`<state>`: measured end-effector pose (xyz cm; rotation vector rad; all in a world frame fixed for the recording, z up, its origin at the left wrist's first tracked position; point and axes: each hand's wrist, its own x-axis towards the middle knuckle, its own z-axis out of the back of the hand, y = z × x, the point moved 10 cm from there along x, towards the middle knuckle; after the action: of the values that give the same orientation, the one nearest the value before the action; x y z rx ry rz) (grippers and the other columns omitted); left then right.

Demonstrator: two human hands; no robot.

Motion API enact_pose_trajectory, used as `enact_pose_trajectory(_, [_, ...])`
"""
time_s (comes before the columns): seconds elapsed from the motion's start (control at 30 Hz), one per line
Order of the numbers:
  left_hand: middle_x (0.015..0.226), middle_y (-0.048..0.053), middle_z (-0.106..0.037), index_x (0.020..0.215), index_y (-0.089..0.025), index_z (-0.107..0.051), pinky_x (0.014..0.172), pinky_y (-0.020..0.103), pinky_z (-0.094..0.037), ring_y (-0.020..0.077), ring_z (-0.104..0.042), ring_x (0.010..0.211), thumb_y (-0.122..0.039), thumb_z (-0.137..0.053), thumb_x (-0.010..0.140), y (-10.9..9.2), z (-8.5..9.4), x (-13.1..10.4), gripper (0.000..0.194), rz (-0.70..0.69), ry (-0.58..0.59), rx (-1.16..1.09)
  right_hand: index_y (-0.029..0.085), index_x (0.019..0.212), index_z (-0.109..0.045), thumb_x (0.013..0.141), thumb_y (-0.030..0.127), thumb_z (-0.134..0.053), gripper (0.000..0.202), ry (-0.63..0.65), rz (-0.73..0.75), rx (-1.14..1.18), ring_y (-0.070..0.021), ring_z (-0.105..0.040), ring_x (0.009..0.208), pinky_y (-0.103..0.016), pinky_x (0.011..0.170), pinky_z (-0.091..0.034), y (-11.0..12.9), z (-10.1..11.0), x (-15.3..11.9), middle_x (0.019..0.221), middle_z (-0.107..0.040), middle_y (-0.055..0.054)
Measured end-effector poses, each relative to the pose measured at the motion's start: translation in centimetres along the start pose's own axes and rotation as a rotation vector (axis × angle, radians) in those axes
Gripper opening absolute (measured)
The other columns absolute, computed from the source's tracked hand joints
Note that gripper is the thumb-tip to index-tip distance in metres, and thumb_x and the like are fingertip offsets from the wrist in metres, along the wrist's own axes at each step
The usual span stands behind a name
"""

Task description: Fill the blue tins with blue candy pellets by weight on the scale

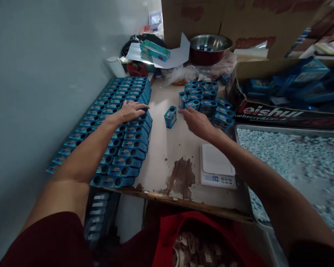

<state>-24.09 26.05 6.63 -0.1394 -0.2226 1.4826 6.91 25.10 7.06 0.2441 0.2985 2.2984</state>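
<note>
Worn surface: left hand flat at ten o'clock, fingers released, steadying packed blue boxes; right hand, empty fingers loose, reaching toward lone box at twelve.

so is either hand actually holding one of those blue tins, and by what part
Neither holds anything. The left hand lies flat on top of the rows of blue tins. The right hand is open, reaching beside the single blue tin, apart from it.
</note>
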Motion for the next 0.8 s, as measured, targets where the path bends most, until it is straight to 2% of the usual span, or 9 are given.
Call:
enact_pose_trajectory(0.07, [0.160, 0.016, -0.079, 0.150, -0.025, -0.084, 0.147, 0.082, -0.022, 0.0436, -0.066, 0.156, -0.053, -0.067, 0.112, -0.6, -1.7, 0.1, 0.050, 0.020, 0.068, 0.052, 0.018, 0.176, -0.064, 0.114, 0.008, -0.048, 0.065, 0.094, -0.031, -0.083, -0.0380, -0.078, 0.132, -0.044, 0.101, -0.059, 0.3, -1.8, 5.1, 0.161, -0.075, -0.024])
enact_pose_trajectory(0.1, [0.169, 0.020, -0.072, 0.157, -0.024, -0.080, 0.148, 0.086, -0.014, 0.0469, -0.060, 0.164, -0.056, -0.065, 0.114, -0.9, -2.5, 0.1, 0.056, 0.041, 0.088, 0.067, 0.017, 0.174, -0.065, 0.113, 0.007, -0.050, 0.064, 0.117, -0.041, -0.104, -0.0376, -0.077, 0.131, -0.043, 0.100, -0.057, 0.3, -2.5, 6.8, 0.160, -0.076, -0.024])
enact_pose_trajectory(0.17, [0.184, 0.025, -0.058, 0.170, -0.020, -0.070, 0.150, 0.085, -0.009, 0.0491, -0.046, 0.177, -0.054, -0.061, 0.116, -1.4, -3.9, -0.2, 0.065, 0.096, 0.117, 0.084, 0.018, 0.168, -0.070, 0.113, 0.009, -0.054, 0.058, 0.124, -0.039, -0.123, -0.0372, -0.077, 0.129, -0.043, 0.098, -0.054, 0.1, -3.2, 8.7, 0.156, -0.079, -0.023])
enact_pose_trajectory(0.3, [0.199, 0.026, -0.038, 0.188, -0.012, -0.048, 0.152, 0.080, -0.013, 0.0476, -0.021, 0.191, -0.035, -0.049, 0.117, -1.6, -5.4, -1.1, 0.074, 0.169, 0.079, 0.026, 0.027, 0.156, -0.079, 0.116, 0.025, -0.067, 0.042, 0.094, 0.014, -0.122, -0.0366, -0.076, 0.128, -0.040, 0.092, -0.050, 0.1, -3.5, 9.1, 0.152, -0.082, -0.016])
enact_pose_trajectory(0.47, [0.198, 0.018, -0.044, 0.186, -0.018, -0.052, 0.153, 0.078, -0.014, 0.0433, -0.028, 0.190, -0.037, -0.046, 0.118, -2.2, -5.3, -1.5, 0.071, 0.140, 0.019, -0.024, 0.025, 0.141, -0.087, 0.113, 0.040, -0.083, 0.033, 0.144, -0.086, -0.080, -0.0343, -0.077, 0.123, -0.037, 0.085, -0.042, -0.2, -3.2, 7.7, 0.139, -0.088, -0.014])
enact_pose_trajectory(0.53, [0.197, 0.019, -0.044, 0.186, -0.016, -0.052, 0.153, 0.077, -0.014, 0.0435, -0.029, 0.190, -0.038, -0.046, 0.118, -2.4, -5.0, -1.6, 0.072, 0.144, 0.010, -0.006, 0.025, 0.134, -0.090, 0.113, 0.042, -0.083, 0.028, 0.116, -0.129, -0.056, -0.0338, -0.079, 0.120, -0.037, 0.083, -0.041, -0.1, -1.7, 5.6, 0.131, -0.091, -0.013])
enact_pose_trajectory(0.6, [0.198, 0.020, -0.044, 0.188, -0.015, -0.051, 0.154, 0.077, -0.015, 0.0441, -0.029, 0.190, -0.040, -0.049, 0.117, -2.7, -4.8, -1.7, 0.075, 0.152, 0.015, 0.013, 0.026, 0.126, -0.092, 0.113, 0.042, -0.081, 0.023, 0.059, -0.168, -0.060, -0.0335, -0.081, 0.112, -0.037, 0.079, -0.038, -0.4, 0.4, 1.9, 0.120, -0.092, -0.010])
enact_pose_trajectory(0.7, [0.197, 0.020, -0.045, 0.188, -0.014, -0.051, 0.154, 0.076, -0.015, 0.0451, -0.029, 0.190, -0.041, -0.055, 0.113, -3.1, -4.8, -1.9, 0.080, 0.160, 0.027, 0.025, 0.027, 0.115, -0.093, 0.111, 0.042, -0.077, 0.022, -0.023, -0.236, -0.123, -0.0333, -0.081, 0.096, -0.037, 0.074, -0.033, -2.2, 3.7, -6.4, 0.105, -0.092, -0.010])
enact_pose_trajectory(0.8, [0.194, 0.023, -0.049, 0.184, -0.012, -0.057, 0.153, 0.075, -0.019, 0.0457, -0.033, 0.188, -0.044, -0.055, 0.114, -3.5, -4.4, -2.2, 0.077, 0.155, -0.015, 0.033, 0.026, 0.112, -0.093, 0.110, 0.043, -0.076, 0.023, -0.035, -0.326, -0.142, -0.0336, -0.081, 0.089, -0.037, 0.073, -0.033, -4.8, 4.8, -14.8, 0.099, -0.092, -0.010])
